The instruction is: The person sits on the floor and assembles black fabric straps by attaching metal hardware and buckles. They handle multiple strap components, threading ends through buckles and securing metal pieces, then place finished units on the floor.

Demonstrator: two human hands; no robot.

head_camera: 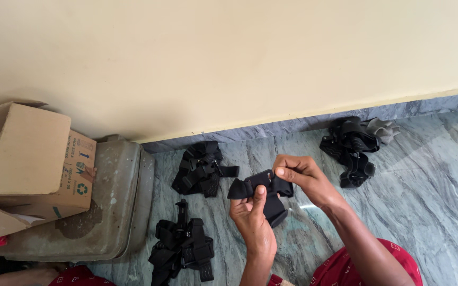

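The strap mount (263, 193) is black, w/ a rigid plastic piece in the middle and soft webbing at both sides. It is held up above the floor, approx. level. One strap end sticks out to the left, another loop hangs down under it.

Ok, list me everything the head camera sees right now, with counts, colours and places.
Black webbing strap with plastic buckle: one, black, held up between both hands above the floor.
Black strap harness bundles: three, black; one near the skirting at centre, one at lower centre, one at upper right with a grey piece beside it.
Brown cardboard box: one, brown, left, resting on a grey slab.
Grey slab: one, grey, left.
Grey-green marble floor: right and centre.
Cream wall: top.
Red patterned clothing: bottom edge.
Left hand: fingers gripping the strap.
Right hand: fingers pinching the buckle.
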